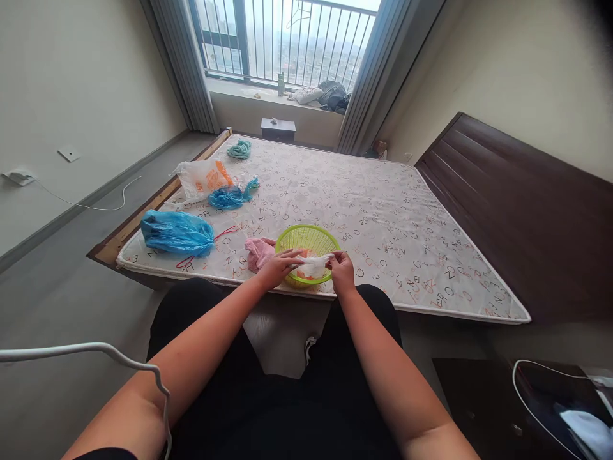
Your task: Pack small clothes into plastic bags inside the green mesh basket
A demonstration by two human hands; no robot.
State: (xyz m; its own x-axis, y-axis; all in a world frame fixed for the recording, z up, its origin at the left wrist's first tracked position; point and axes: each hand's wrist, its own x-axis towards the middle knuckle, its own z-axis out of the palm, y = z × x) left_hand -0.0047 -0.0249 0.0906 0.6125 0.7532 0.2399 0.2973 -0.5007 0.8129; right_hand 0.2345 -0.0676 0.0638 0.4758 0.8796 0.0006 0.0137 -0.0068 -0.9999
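Right hand (341, 268) pinching one end of a white, filmy piece (313, 266), left hand (278, 268) gripping the other, fingers fairly straight! The piece hangs over one green basket (306, 234), orange stuff (304, 253) inside. One pink cloth (259, 252) crowds the basket's left side. Farther across the mattress (383, 217): two blue bags (177, 233), one white-and-orange bag (195, 176), one teal bundle (239, 149).

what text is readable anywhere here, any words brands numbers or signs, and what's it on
"N", "O", "R", "E": scattered single letters on the mattress; many others are too small to read.
Orange print on the white plastic bag: too blurred to read.
Green bottle: any label is too small.
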